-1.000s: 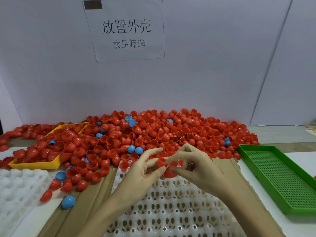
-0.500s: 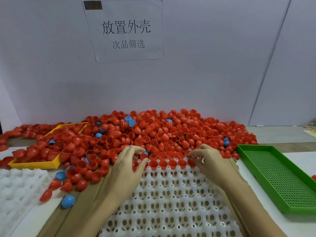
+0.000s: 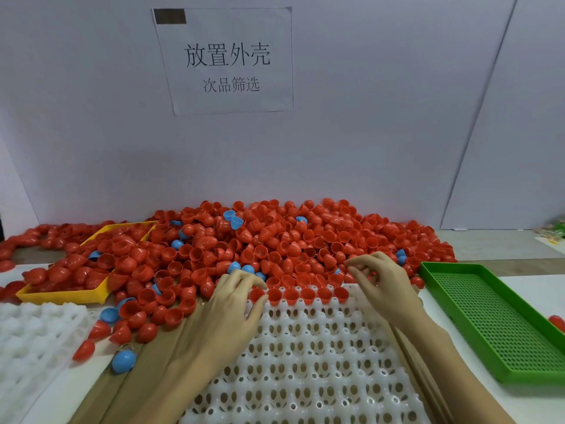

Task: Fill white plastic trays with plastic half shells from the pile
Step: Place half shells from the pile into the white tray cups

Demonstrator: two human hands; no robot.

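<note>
Head view: red half shells (image 3: 275, 240) heaped at worktop rear; one row seated along far edge of white tray (image 3: 305, 362). Left hand (image 3: 235, 304) loosely curled at row, grasp uncertain; right hand (image 3: 382, 283) curled, empty. Shells likely light, stiff, slippery; pinch at rim.

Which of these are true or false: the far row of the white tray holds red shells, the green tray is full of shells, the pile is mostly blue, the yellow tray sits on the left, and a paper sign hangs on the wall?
1. The far row of the white tray holds red shells. True.
2. The green tray is full of shells. False: its mesh floor shows bare.
3. The pile is mostly blue. False: it is mostly red, with a few blue shells.
4. The yellow tray sits on the left. True.
5. A paper sign hangs on the wall. True.
</note>
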